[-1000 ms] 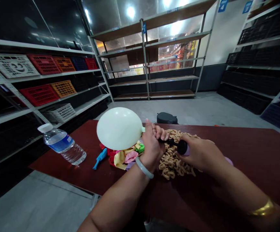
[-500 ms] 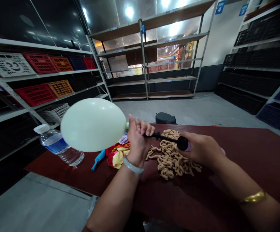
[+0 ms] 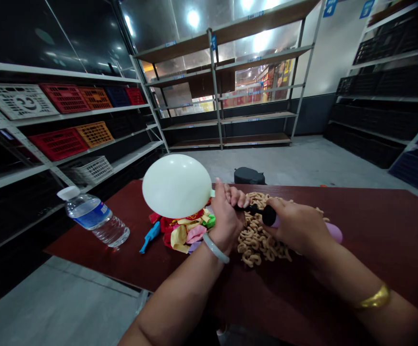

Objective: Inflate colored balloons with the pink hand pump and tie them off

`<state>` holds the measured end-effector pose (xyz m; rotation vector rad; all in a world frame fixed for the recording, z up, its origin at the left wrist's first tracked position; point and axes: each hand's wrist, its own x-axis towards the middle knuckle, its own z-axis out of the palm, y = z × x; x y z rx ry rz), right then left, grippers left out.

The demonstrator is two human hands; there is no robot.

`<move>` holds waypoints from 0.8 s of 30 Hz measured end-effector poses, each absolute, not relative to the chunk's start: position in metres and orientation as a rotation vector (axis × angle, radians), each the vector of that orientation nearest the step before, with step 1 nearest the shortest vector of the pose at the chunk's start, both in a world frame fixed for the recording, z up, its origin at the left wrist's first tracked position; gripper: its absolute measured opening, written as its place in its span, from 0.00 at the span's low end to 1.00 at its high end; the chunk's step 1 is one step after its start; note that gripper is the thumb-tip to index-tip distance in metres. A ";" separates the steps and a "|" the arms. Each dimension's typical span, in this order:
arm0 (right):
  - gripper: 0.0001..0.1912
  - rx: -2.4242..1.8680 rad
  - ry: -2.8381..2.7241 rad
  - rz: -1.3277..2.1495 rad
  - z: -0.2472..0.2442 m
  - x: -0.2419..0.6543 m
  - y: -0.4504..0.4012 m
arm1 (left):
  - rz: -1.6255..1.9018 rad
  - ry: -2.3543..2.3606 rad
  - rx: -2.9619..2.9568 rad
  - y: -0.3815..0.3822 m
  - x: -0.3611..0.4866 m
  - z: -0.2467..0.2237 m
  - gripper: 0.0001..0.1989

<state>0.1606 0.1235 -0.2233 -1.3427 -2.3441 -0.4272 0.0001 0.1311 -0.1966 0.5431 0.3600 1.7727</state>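
Observation:
A pale mint-green balloon (image 3: 177,186), inflated to an oval, points left from my left hand (image 3: 228,209). The fingers of that hand are closed around its neck and the black front end of a balloon pump (image 3: 268,216). My right hand (image 3: 299,225) is wrapped around the pump's lilac body, whose rounded end (image 3: 334,232) sticks out behind the palm. Only a short stretch of black rod shows between the two hands. How the balloon's mouth sits on the nozzle is hidden by my left fingers. Under the balloon lie several flat coloured balloons (image 3: 185,235).
A heap of tan, curled snack-like pieces (image 3: 255,245) lies on the dark red table (image 3: 371,226) beneath my hands. A water bottle (image 3: 97,217) leans in view at the left. Shelves with crates (image 3: 65,97) stand left; a black object (image 3: 249,176) is beyond the far edge.
The balloon looks smaller and has shifted right, along with my left hand. My hands are closer together, and less of the pump's black rod shows.

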 end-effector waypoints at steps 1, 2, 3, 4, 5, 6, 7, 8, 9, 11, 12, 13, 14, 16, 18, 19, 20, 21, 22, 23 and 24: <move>0.20 -1.340 -2.336 -0.416 -0.223 0.158 0.121 | 1.748 0.363 0.564 0.129 0.006 -0.199 0.28; 0.21 -1.338 -2.328 -0.402 -0.222 0.155 0.120 | 1.730 0.363 0.586 0.127 0.012 -0.202 0.27; 0.21 -1.332 -2.327 -0.386 -0.222 0.154 0.119 | 1.719 0.363 0.603 0.126 0.016 -0.204 0.28; 0.21 -1.323 -2.328 -0.370 -0.223 0.153 0.120 | 1.716 0.362 0.614 0.125 0.019 -0.206 0.28; 0.22 -1.310 -2.335 -0.354 -0.223 0.153 0.120 | 1.716 0.361 0.621 0.124 0.020 -0.206 0.28; 0.22 -1.297 -2.339 -0.341 -0.223 0.154 0.122 | 1.714 0.359 0.629 0.124 0.020 -0.206 0.28; 0.22 -1.279 -2.345 -0.328 -0.224 0.155 0.124 | 1.710 0.356 0.639 0.124 0.019 -0.204 0.29; 0.23 -1.262 -2.349 -0.316 -0.225 0.158 0.126 | 1.712 0.350 0.650 0.125 0.016 -0.202 0.29; 0.23 -1.248 -2.347 -0.308 -0.225 0.161 0.129 | 1.721 0.343 0.660 0.126 0.011 -0.199 0.29; 0.24 -1.228 -2.331 -0.313 -0.227 0.169 0.136 | 1.775 0.327 0.661 0.128 -0.002 -0.190 0.28; 0.25 -1.220 -2.323 -0.326 -0.228 0.174 0.140 | 1.816 0.323 0.650 0.129 -0.011 -0.185 0.28; 0.25 -1.213 -2.311 -0.347 -0.229 0.180 0.144 | 1.855 0.316 0.631 0.130 -0.020 -0.181 0.27; 0.25 -1.210 -2.298 -0.373 -0.229 0.185 0.148 | 1.870 0.314 0.623 0.132 -0.029 -0.177 0.27; 0.24 -1.221 -2.276 -0.426 -0.229 0.195 0.153 | 1.918 0.310 0.589 0.134 -0.044 -0.172 0.27; 0.24 -1.249 -2.259 -0.462 -0.228 0.200 0.154 | 1.943 0.305 0.570 0.137 -0.053 -0.170 0.27; 0.24 -1.270 -2.260 -0.471 -0.228 0.201 0.154 | 1.951 0.302 0.562 0.137 -0.053 -0.170 0.27; 0.23 -1.293 -2.265 -0.479 -0.227 0.200 0.152 | 1.955 0.302 0.553 0.138 -0.052 -0.171 0.26; 0.23 -1.317 -2.270 -0.486 -0.226 0.199 0.150 | 1.957 0.305 0.540 0.138 -0.050 -0.172 0.26; 0.22 -1.340 -2.277 -0.489 -0.225 0.196 0.148 | 1.954 0.310 0.527 0.138 -0.045 -0.174 0.26; 0.22 -1.358 -2.285 -0.491 -0.225 0.193 0.145 | 1.946 0.314 0.516 0.138 -0.040 -0.176 0.26; 0.22 -1.368 -2.291 -0.491 -0.224 0.190 0.142 | 1.927 0.317 0.511 0.137 -0.034 -0.178 0.26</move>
